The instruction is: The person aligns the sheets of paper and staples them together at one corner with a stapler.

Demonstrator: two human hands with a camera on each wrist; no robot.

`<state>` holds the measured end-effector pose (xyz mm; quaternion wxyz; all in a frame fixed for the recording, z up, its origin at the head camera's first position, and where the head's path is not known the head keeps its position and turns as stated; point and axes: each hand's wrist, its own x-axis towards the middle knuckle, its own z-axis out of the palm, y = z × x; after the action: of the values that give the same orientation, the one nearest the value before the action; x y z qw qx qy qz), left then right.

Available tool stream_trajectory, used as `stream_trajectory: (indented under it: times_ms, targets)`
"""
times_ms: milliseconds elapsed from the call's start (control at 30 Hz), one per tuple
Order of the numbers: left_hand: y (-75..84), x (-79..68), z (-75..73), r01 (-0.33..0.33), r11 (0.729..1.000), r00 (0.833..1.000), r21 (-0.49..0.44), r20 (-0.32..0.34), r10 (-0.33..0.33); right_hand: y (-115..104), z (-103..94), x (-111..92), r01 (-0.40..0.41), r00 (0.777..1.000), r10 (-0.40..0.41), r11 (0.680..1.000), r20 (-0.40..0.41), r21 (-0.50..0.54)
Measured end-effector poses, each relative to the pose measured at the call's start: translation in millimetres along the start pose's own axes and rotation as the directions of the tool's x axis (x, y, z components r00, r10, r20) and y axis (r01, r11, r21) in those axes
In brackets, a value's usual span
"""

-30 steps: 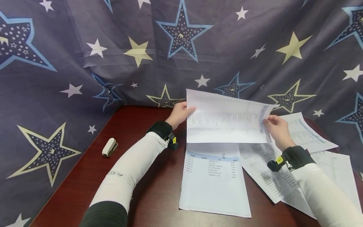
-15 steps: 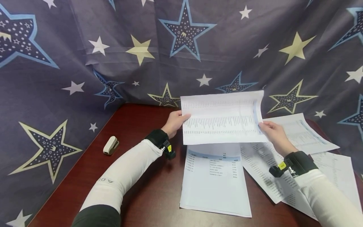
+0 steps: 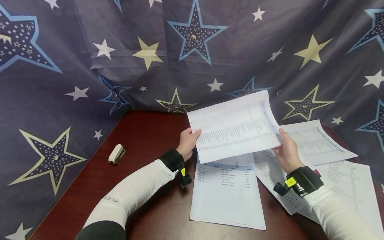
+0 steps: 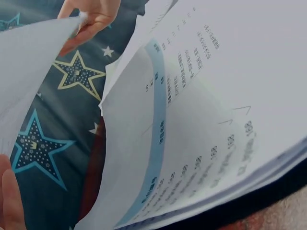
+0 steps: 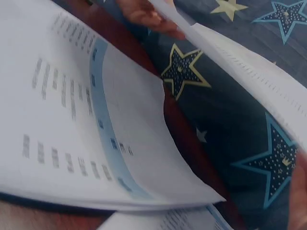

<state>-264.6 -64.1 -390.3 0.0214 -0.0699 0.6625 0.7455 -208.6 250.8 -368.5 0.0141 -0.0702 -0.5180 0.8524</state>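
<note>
A printed sheet of paper [image 3: 231, 126] with a blue band along its right side is held up between both hands, tilted with its right end higher. My left hand [image 3: 187, 143] pinches its left edge, thumb on the near face. At the opposite edge, my right hand [image 3: 287, 153] grips the sheet near its lower right corner, most of the fingers hidden behind. Beneath lies a stack of printed pages [image 3: 226, 203] with a blue header band, its top part covered by the raised sheet. The stack's layered edges show in the left wrist view, with the held sheet [image 4: 33, 62] at the left.
Several loose printed pages [image 3: 351, 186] overlap on the right of the dark red table [image 3: 162, 206]. A white stapler [image 3: 116, 154] lies toward the left edge. A star-patterned cloth [image 3: 126, 30] hangs behind and at the left of the table.
Both hands have come lower, nearer to me. The sheet has turned so that its left end dropped and its right end rose. The stack and stapler stay put.
</note>
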Motion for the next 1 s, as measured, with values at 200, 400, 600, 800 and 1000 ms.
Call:
stream_trajectory:
  times_ms: [200,400,600,800,1000]
  targets:
    - [-1.2,-3.9,-0.7,0.008,0.999,0.999,-0.046,-0.052,-0.011,5,13.1,-3,-0.017,0.999,0.019,0.999,-0.034,0.050]
    - [-4.1,-14.7,7.2,0.020,0.996,0.998,-0.083,-0.060,-0.025,24,37.2,-6,0.024,0.998,-0.046,0.907,-0.041,-0.420]
    - [-5.0,-18.9,7.8,-0.005,0.995,1.000,-0.099,-0.027,0.003,30,44.5,-9,0.068,0.996,-0.093,0.756,-0.005,-0.651]
    - [2.1,-5.6,-10.0,0.021,0.995,0.999,-0.101,0.030,-0.018,18,31.4,-5,0.133,0.988,-0.151,0.701,0.036,-0.701]
    - [13.1,9.2,-25.3,0.140,0.987,0.941,0.074,0.300,-0.156,7,18.7,-3,0.169,0.986,-0.118,0.658,0.121,-0.734]
